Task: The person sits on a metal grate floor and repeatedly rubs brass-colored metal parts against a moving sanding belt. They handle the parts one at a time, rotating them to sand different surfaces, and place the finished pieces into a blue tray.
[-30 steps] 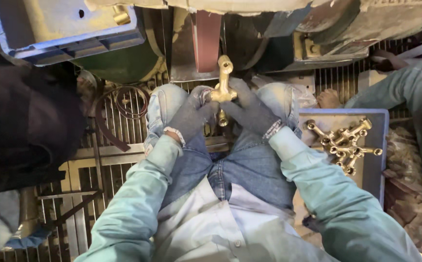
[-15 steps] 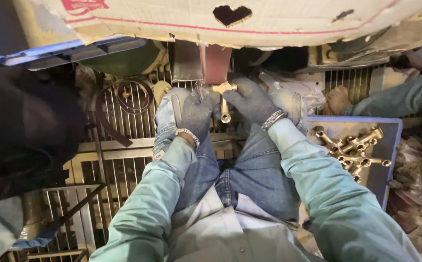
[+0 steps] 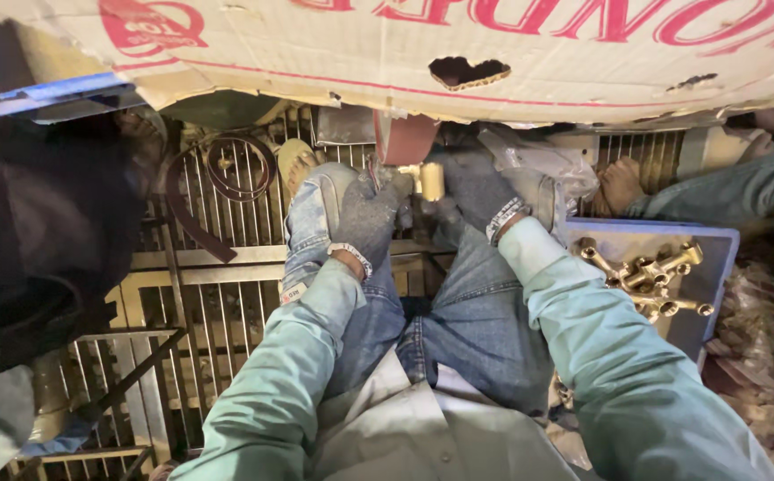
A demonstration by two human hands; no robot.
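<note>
Head view: both gloved hands meet just under the edge of a cardboard sheet (image 3: 458, 53), pressing a brass fitting (image 3: 431, 181) up to a reddish sanding belt (image 3: 405, 138). The left hand (image 3: 364, 218) is closed around the fitting's near side; the right hand (image 3: 476, 191) is closed on its far side, so the piece is pinched between them, above the person's knees.

To do this step well, I judge that the fitting should meet the belt squarely and lightly, with both wrists braced on the thighs, and be turned a little at a time so no flat spot is ground in. Fingertips should stay behind the contact line, since the gloves sit very near the moving band.

Counted: one fitting in hand; one belt at the machine; one blue tray (image 3: 716, 245) to the right, holding a heap of brass fittings (image 3: 649, 276), roughly half a dozen, though they overlap too much for an exact count. One loose dark band (image 3: 218, 191) lies coiled on the metal floor grating (image 3: 218, 312) to the left. Another person's sleeve (image 3: 743, 191) reaches in at the far right.
</note>
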